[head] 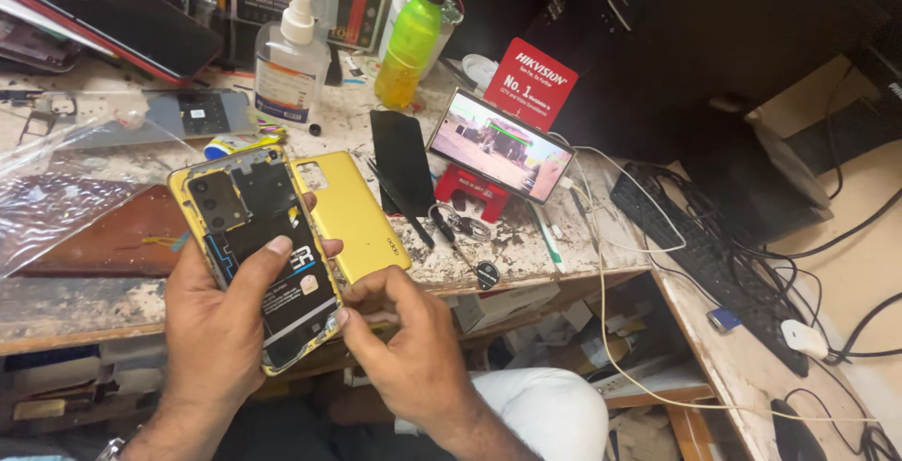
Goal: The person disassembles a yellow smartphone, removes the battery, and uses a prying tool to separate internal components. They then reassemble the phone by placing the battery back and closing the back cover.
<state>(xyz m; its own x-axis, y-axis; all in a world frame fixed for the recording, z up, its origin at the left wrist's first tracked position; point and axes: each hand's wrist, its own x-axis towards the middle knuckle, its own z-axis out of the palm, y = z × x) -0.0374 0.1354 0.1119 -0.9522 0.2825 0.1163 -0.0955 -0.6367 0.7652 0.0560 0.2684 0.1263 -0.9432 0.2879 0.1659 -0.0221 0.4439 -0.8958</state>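
My left hand (221,325) holds an opened yellow-framed phone (254,245) with its back off, so the black battery and the camera module show. The thumb presses on the battery. My right hand (409,348) pinches at the phone's lower right edge, fingertips against the frame. The detached yellow back cover (352,212) lies on the worn workbench (94,296) just right of the phone.
A black phone panel (402,160) lies beyond the cover. A phone on a red stand (498,146) plays video. A clear pump bottle (289,62), a green bottle (411,43), a plastic bag (56,188), a black keyboard (705,254), a mouse (806,337) and cables surround the bench.
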